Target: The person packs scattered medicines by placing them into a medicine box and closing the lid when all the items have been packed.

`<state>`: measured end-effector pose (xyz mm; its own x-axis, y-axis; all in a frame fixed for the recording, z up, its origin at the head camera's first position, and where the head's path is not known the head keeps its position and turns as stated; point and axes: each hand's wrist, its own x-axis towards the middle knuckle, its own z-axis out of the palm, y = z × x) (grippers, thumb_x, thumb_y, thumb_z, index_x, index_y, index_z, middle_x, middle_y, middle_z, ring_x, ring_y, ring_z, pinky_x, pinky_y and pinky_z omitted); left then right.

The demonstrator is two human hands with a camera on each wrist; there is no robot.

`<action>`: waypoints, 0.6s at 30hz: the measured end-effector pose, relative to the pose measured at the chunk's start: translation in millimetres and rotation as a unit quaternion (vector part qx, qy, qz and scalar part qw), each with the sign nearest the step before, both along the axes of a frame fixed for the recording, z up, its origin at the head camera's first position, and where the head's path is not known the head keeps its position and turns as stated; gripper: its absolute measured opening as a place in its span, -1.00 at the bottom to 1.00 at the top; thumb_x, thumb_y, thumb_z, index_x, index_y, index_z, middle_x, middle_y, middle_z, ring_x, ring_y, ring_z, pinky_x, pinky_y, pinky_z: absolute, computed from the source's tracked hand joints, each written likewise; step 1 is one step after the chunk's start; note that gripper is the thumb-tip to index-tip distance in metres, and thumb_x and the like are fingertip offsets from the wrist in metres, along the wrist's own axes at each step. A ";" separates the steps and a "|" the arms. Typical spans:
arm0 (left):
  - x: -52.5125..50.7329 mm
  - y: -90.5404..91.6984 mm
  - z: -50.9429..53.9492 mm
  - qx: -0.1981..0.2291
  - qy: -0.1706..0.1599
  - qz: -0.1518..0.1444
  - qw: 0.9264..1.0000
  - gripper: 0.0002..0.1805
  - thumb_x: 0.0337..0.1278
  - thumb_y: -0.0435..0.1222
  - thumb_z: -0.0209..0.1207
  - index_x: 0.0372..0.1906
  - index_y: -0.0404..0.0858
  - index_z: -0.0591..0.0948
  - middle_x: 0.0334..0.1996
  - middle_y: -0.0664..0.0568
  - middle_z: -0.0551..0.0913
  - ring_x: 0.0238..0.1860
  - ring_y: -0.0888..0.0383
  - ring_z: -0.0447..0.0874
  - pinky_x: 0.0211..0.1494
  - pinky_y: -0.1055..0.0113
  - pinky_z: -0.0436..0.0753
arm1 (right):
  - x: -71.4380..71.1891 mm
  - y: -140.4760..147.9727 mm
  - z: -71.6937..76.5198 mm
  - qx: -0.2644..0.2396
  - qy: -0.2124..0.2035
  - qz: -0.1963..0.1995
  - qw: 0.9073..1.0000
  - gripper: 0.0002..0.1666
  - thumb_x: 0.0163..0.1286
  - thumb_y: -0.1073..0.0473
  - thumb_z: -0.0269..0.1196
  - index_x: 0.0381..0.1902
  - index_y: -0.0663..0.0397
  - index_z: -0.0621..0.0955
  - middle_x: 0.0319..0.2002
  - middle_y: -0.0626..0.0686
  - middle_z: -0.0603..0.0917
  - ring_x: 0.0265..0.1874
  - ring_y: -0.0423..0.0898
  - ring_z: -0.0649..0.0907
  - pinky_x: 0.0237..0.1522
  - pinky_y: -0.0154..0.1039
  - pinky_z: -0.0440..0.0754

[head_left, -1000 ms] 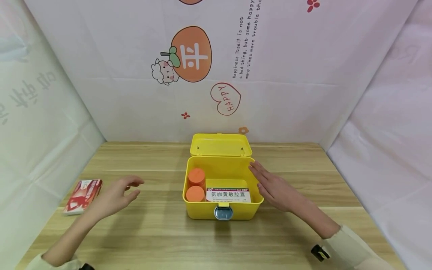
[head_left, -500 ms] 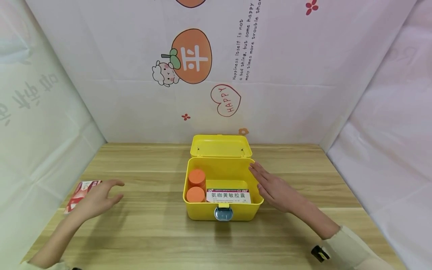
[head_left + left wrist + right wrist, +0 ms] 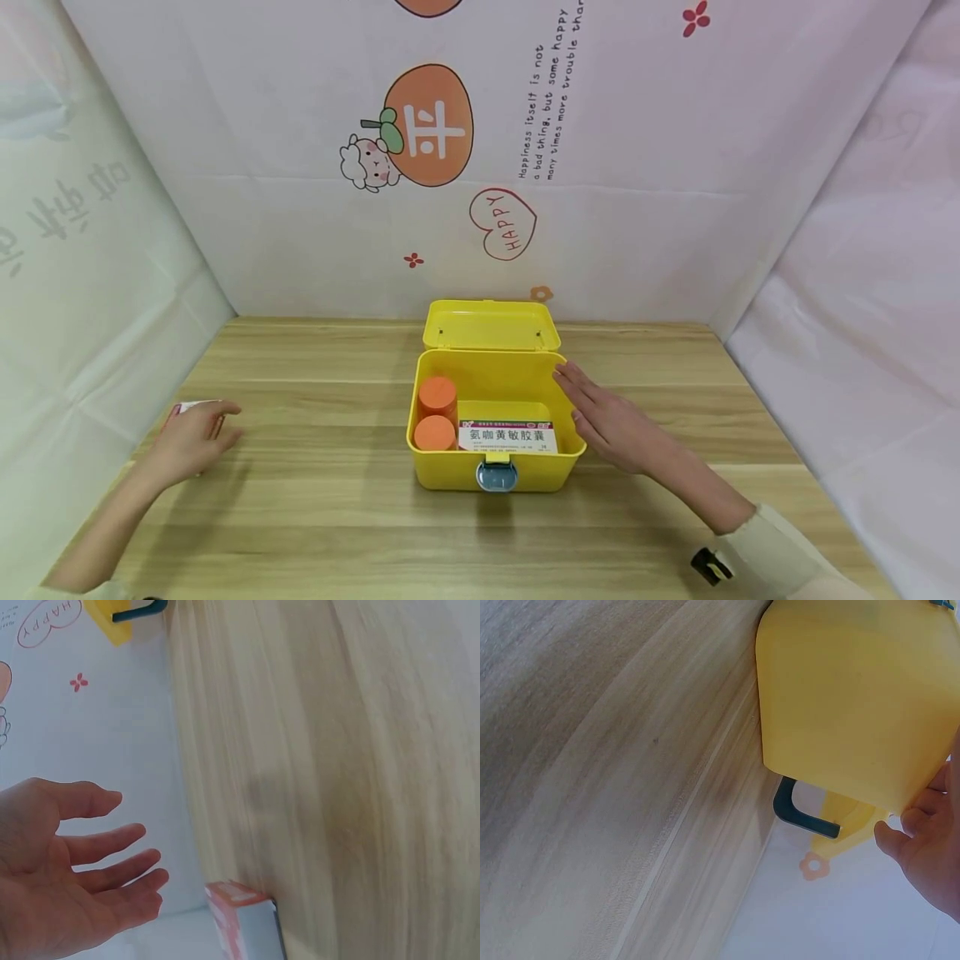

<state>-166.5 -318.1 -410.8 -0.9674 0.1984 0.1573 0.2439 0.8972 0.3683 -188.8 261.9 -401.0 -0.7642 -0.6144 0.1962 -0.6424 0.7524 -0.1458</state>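
My left hand hovers at the table's left side, over a red and white medicine box that it largely hides in the head view. The left wrist view shows its fingers loosely bent, holding nothing and apart from the box. With fairly straight fingers, my right hand rests against the right rim of a yellow storage box. This box's lid is tipped back. Inside, two orange round-capped containers stand at the left, beside a white medicine box with printed characters.
A wooden table carries everything. White printed cloth walls it in at the back and both sides. A blue-grey latch hangs at the storage box's front. The dark handle appears in the right wrist view.
My left hand has moved left across the table until it covers most of the red and white medicine box. My right hand and the yellow box have stayed in place.
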 end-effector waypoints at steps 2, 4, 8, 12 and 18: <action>-2.5 -6.7 -2.8 -0.002 0.004 0.005 1.000 -0.61 0.10 -0.40 0.32 -0.04 -0.62 0.60 -0.06 -0.56 0.63 0.02 -0.53 0.55 0.13 -0.41 0.37 | 0.2 0.2 -1.0 0.002 0.003 0.000 1.000 -0.33 0.55 0.20 -0.01 0.55 0.22 0.15 0.56 0.18 0.16 0.51 0.14 0.27 0.26 0.04 0.53; -4.6 -14.1 -5.0 -0.004 0.000 0.012 1.000 -0.60 0.12 -0.38 0.31 -0.03 -0.63 0.60 -0.11 -0.53 0.65 -0.05 -0.44 0.63 0.03 -0.24 0.55 | 0.2 0.3 -1.7 0.003 0.004 0.001 1.000 -0.33 0.56 0.19 -0.02 0.55 0.22 0.15 0.56 0.18 0.16 0.51 0.14 0.27 0.26 0.04 0.54; -7.9 -27.6 -7.2 0.001 -0.023 0.031 0.999 -0.56 0.16 -0.37 0.24 0.02 -0.67 0.55 -0.37 -0.31 0.70 -0.44 -0.03 0.66 -0.30 0.15 0.61 | 0.2 0.6 -2.1 0.001 0.001 -0.001 1.000 -0.33 0.57 0.19 -0.03 0.55 0.21 0.14 0.57 0.18 0.15 0.51 0.13 0.26 0.27 0.05 0.53; -10.1 -38.5 -10.1 0.010 -0.038 0.046 0.998 -0.53 0.16 -0.39 0.17 0.02 -0.75 0.48 -0.41 -0.35 0.68 -0.48 -0.02 0.63 -0.40 0.18 0.58 | 0.0 0.4 -1.9 -0.002 -0.004 -0.003 1.000 -0.33 0.57 0.19 -0.03 0.56 0.20 0.14 0.57 0.17 0.15 0.51 0.13 0.26 0.28 0.05 0.51; -13.0 -48.2 -14.6 -0.002 -0.020 0.058 0.998 -0.54 0.13 -0.38 0.18 -0.03 -0.76 0.50 -0.26 -0.55 0.64 -0.25 -0.40 0.65 -0.19 -0.21 0.60 | -0.5 0.3 -2.4 -0.003 -0.003 -0.003 1.000 -0.33 0.57 0.19 -0.03 0.56 0.20 0.13 0.57 0.17 0.15 0.52 0.14 0.25 0.30 0.05 0.50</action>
<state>-179.5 -366.3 -425.3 -0.9894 0.0861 0.1165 0.1238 0.9200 0.3719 -189.2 262.1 -403.5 -0.7690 -0.6087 0.1955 -0.6371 0.7552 -0.1545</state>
